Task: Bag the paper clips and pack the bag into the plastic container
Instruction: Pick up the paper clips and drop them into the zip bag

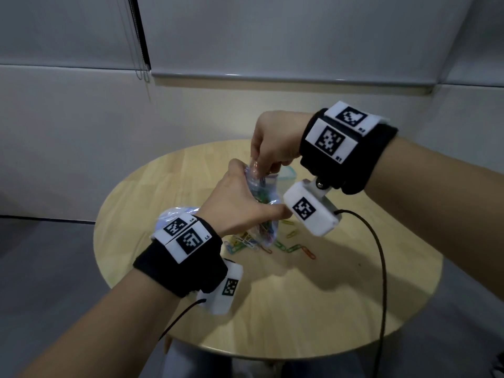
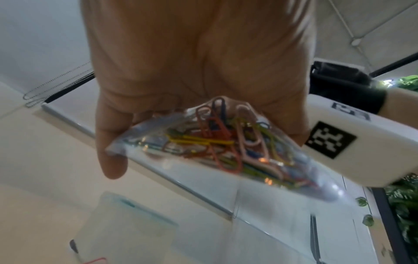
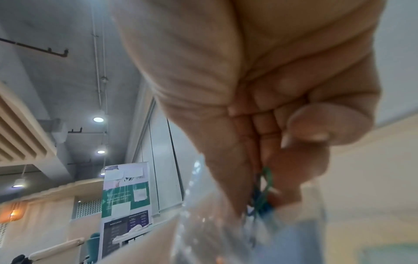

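The left hand [image 2: 199, 71] is gripping the clear bag [image 2: 226, 148]; the right hand [image 1: 275, 140] is pinching paper clips [image 3: 262, 194] into its mouth. Bagging is in hand; next, gather the loose clips [image 1: 294, 248] below the fingers.

Your right hand [image 3: 260, 100] fills the upper frame, its fingertips [image 3: 291, 171] bunched and pinching green and blue paper clips [image 3: 262, 192] at the mouth of the clear plastic bag [image 3: 226, 232]. Behind, a poster stand [image 3: 126, 200] and ceiling lights [image 3: 98, 119] show, blurred.
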A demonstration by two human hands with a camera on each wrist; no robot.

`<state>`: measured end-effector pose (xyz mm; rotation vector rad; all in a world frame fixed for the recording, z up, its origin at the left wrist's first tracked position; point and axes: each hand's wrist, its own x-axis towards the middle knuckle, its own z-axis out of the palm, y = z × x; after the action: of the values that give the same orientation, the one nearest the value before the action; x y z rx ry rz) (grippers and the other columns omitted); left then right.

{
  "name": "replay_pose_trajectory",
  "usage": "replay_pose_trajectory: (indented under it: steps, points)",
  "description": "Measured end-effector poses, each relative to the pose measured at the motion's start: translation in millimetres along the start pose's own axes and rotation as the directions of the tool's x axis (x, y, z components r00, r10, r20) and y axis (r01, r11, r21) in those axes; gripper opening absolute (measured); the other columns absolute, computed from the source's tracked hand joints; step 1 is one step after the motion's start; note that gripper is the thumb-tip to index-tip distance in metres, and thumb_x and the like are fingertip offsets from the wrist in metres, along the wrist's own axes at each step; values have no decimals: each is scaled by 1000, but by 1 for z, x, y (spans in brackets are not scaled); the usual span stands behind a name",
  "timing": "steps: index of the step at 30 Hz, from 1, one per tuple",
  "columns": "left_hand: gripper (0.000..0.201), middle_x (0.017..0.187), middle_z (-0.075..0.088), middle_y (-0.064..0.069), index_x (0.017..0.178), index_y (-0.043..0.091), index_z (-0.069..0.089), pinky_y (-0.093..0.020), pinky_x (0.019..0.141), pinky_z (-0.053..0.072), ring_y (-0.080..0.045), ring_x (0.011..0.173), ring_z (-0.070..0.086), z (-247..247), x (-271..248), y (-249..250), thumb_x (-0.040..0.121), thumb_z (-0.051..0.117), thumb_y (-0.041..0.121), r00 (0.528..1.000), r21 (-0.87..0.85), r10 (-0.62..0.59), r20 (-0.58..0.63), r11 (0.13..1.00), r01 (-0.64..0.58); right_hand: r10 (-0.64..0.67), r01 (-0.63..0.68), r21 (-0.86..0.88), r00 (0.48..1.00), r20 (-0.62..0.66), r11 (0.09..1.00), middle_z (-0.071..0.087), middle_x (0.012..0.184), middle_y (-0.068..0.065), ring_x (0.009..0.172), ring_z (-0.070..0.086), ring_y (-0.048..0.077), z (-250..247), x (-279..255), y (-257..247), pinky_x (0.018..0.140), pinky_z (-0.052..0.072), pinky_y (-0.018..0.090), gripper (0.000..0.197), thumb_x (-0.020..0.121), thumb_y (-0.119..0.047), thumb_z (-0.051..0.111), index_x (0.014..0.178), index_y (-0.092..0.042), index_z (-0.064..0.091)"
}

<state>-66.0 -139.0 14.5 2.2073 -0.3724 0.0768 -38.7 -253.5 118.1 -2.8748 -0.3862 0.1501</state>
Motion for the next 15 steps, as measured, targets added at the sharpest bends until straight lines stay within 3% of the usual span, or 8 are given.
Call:
replay_pose_trajectory:
  steps: [3,6,7,9,10,13,15]
  points:
    - [75,98,56,6,109,18,38,-23,54,39,-6,80,59,-3,-3,-1,59,84,49,1000,-17,-17,-17,1000,16,-53,65,134,995,-88,989,70,65,-3,54,59,7,3,-6,8,49,42,17,20,70,-27,81,82,-13,72]
    - [73,95,59,8,108,17,38,-19,52,37,-2,77,58,-5,-5,-4,61,85,47,999,-39,-33,-42,999,31,-101,127,150,980,-169,981,69,69,-8,54,55,-5,2,-12,23,58,43,15,14,79,-29,74,87,-17,73]
    - [73,96,60,7,108,18,38,-19,53,38,-2,78,59,-5,-5,-5,60,85,47,998,-51,-32,-49,998,30,-118,143,142,977,-177,979,69,74,-9,61,57,-7,1,-16,27,64,44,14,12,82,-27,70,90,-19,74]
    - [73,97,62,6,107,18,38,-22,55,41,-5,80,61,-5,-5,-5,59,85,48,998,-64,-36,-59,997,33,-136,149,118,985,-106,982,68,92,-8,82,60,1,4,-22,34,80,45,21,15,87,-24,62,94,-29,75]
    - [73,96,61,5,106,18,38,-23,55,40,-6,78,61,-5,-4,-5,59,84,49,997,-60,-40,-59,998,36,-131,134,117,991,-31,984,66,98,-7,85,59,6,8,-24,36,81,45,25,19,89,-24,58,94,-33,74]
    - [71,93,61,5,105,18,38,-23,54,38,-6,76,59,-1,-5,-1,60,84,48,998,-51,-40,-47,998,37,-54,18,210,985,167,978,63,104,-7,79,63,17,20,-27,37,67,46,31,25,86,-33,47,91,-35,71]
    - [71,92,61,5,106,18,39,-23,54,39,-6,77,60,3,-4,1,60,85,45,998,-49,-42,-37,998,40,12,-84,294,971,237,952,66,107,-5,74,61,20,26,-29,36,71,45,33,36,72,-44,44,92,-33,72]
